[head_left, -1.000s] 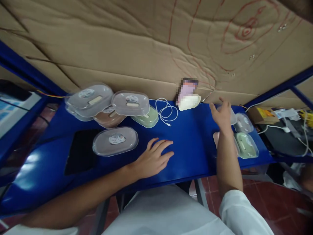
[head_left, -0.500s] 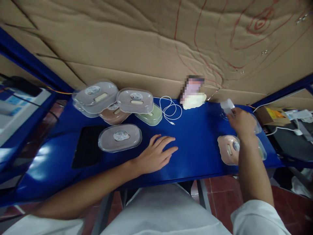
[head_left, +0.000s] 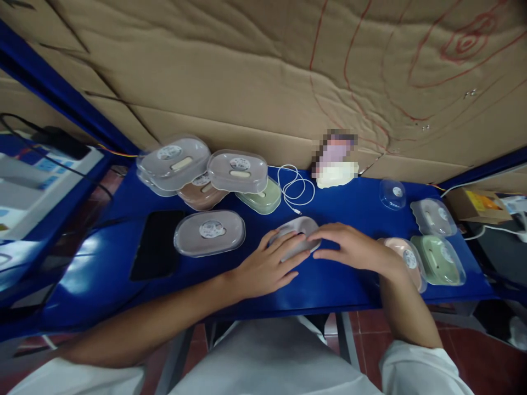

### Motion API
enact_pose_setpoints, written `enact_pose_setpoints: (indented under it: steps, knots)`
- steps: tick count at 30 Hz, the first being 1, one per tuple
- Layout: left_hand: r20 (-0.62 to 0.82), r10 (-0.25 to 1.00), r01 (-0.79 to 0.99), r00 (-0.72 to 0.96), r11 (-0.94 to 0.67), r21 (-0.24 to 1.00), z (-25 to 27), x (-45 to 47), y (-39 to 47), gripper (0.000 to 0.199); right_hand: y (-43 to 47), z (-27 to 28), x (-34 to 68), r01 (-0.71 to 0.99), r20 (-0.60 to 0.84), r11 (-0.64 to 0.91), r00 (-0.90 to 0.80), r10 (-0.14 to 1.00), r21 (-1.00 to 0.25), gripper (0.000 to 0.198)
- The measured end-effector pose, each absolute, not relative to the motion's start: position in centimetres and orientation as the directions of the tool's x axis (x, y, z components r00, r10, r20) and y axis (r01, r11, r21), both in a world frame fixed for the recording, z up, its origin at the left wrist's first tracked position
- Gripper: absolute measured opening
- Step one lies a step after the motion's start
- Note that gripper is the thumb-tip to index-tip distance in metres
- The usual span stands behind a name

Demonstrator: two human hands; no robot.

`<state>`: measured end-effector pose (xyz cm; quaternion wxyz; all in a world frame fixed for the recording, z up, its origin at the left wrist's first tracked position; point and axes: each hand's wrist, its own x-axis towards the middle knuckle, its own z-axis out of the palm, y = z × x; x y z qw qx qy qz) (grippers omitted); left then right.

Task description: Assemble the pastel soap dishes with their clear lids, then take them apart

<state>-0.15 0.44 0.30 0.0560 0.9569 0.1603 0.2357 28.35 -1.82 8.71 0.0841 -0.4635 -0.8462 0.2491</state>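
Observation:
A small grey oval plastic dish [head_left: 303, 224] lies on the blue table in front of me, partly hidden by my fingers. My left hand [head_left: 269, 266] lies over its left and front side, fingers stretched and spread. At the dish's right edge, my right hand [head_left: 349, 247] grips it between fingers and thumb. Left of my left hand sits an oval grey box with a clear cover [head_left: 209, 233]. Beyond the dish, a coiled white cable [head_left: 294, 186] rests on the table.
Covered boxes in grey [head_left: 173, 162], brown [head_left: 201, 196] and green [head_left: 263, 197] are heaped at the back left. A black flat pad [head_left: 156, 247] lies at left. On the right are a clear cover [head_left: 392, 193], a pink box [head_left: 405, 258] and a green box [head_left: 440, 260].
My right hand has come from the far right to the middle, where the grey dish now lies under my hands. The left hand stays nearly in place. The view has shifted slightly.

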Motion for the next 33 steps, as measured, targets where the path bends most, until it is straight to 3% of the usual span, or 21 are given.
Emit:
enact_pose_setpoints:
  steps: [4,9,14,16,19,27,33]
  knots:
    - [0.375,0.333,0.284,0.865,-0.941,0.182,0.2,-0.1,0.7,0.042,0.0,9.5,29.6,0.849,0.091,0.366,-0.359,0.929,-0.38,0.033]
    - [0.394,0.315,0.257,0.864,-0.947,0.194,0.4,0.1,0.8,0.042,4.3,9.2,33.8,0.894,0.138,0.347,-0.32,0.938,-0.285,0.037]
    - [0.38,0.312,0.252,0.871,-0.947,0.201,0.6,0.1,1.1,0.038,8.2,6.8,36.3,0.991,0.356,0.088,-0.045,0.934,-0.105,0.057]
    - [0.378,0.306,0.245,0.874,-0.948,0.202,0.6,0.1,1.1,0.038,8.9,5.8,36.6,0.997,0.355,0.036,-0.007,0.935,-0.075,0.069]
    - [0.382,0.309,0.246,0.871,-0.947,0.205,0.6,0.1,1.1,0.037,9.1,5.1,36.9,0.998,0.312,0.007,0.013,0.95,-0.062,0.072]
    - [0.362,0.312,0.256,0.878,-0.947,0.196,0.6,0.1,1.0,0.039,9.5,5.9,37.8,0.999,0.2,0.001,0.008,0.98,-0.046,0.063]
    - [0.349,0.338,0.285,0.874,-0.938,0.195,0.3,0.0,0.9,0.04,9.5,5.2,37.7,0.997,0.119,0.074,-0.072,0.99,-0.018,0.04]
